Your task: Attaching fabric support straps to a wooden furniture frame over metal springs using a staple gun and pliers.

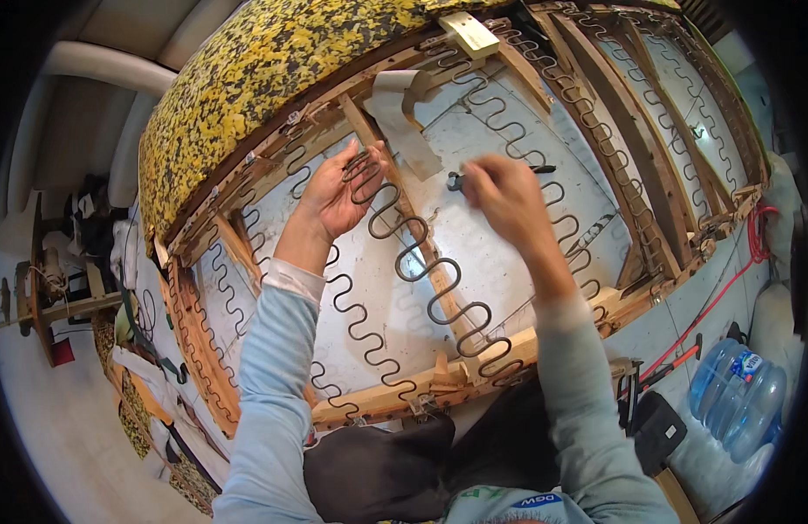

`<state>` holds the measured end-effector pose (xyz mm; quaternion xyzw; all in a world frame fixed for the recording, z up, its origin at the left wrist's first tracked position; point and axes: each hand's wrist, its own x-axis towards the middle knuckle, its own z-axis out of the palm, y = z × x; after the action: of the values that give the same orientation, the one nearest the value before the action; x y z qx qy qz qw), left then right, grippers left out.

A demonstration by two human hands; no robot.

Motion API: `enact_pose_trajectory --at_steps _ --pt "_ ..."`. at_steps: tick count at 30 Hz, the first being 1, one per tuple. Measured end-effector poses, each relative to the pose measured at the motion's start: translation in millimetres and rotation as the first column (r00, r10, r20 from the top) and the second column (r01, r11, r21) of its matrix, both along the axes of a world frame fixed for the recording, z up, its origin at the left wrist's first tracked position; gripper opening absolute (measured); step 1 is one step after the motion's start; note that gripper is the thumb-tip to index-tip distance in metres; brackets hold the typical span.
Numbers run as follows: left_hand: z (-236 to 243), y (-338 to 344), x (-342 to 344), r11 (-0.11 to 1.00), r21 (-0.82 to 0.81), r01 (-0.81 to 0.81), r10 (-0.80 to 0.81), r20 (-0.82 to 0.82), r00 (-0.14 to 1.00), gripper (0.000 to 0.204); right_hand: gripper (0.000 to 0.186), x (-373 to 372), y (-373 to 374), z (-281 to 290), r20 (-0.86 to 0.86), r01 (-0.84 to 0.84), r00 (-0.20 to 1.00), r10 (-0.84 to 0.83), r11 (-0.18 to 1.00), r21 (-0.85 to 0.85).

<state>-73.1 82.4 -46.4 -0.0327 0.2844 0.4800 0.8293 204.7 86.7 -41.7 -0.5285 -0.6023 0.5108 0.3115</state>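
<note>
My left hand (334, 196) is palm up, its fingers closed around the far end of a zigzag spring (417, 262). The spring's dark wire loops run down to the near wooden rail of a sofa frame (500, 349), passing above a crosspiece. To the right of that spring my right hand (507, 196) is closed on a hand tool (455, 181). A small grey metal head shows on the tool's left side and a dark tip on its right. Motion blur and my fingers hide its exact kind. The tool is apart from the spring.
Several other zigzag springs (360, 323) span the frame. Yellow-and-black patterned foam (247, 96) covers the far side, with a pale block (469, 35) on it. A strip of webbing (404, 131) hangs over a rail. A blue water bottle (738, 393) and red hose (758, 236) lie right.
</note>
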Motion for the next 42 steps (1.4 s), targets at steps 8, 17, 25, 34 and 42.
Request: enact_pose_trajectory --at_steps 8,17,25,34,42 --pt "67.7 -27.1 25.3 0.963 0.259 -0.076 0.159 -0.314 0.936 0.028 0.025 -98.4 71.7 -121.6 0.496 -0.135 0.822 -0.281 0.750 0.648" --pt "148.7 -67.3 59.6 0.922 0.359 0.148 0.009 -0.400 0.916 0.052 0.020 -77.8 62.4 67.8 -0.803 -0.729 0.525 0.283 0.636 -0.252" --pt "195.1 -120.9 66.0 0.639 0.375 0.671 -0.107 -0.820 0.562 0.077 0.029 -39.8 -15.5 172.3 -0.823 -0.671 0.483 0.301 0.731 -0.126" --pt "196.1 -171.2 79.4 0.760 0.411 0.503 -0.090 -0.700 0.708 0.084 0.038 -58.6 -36.5 192.0 -0.466 -0.716 0.679 0.568 0.653 -0.247" --pt "186.4 -188.7 70.3 0.856 0.358 0.374 -0.015 -0.705 0.709 0.091 0.040 -79.6 -48.7 186.9 -0.436 -0.821 0.526 0.731 0.570 -0.035"
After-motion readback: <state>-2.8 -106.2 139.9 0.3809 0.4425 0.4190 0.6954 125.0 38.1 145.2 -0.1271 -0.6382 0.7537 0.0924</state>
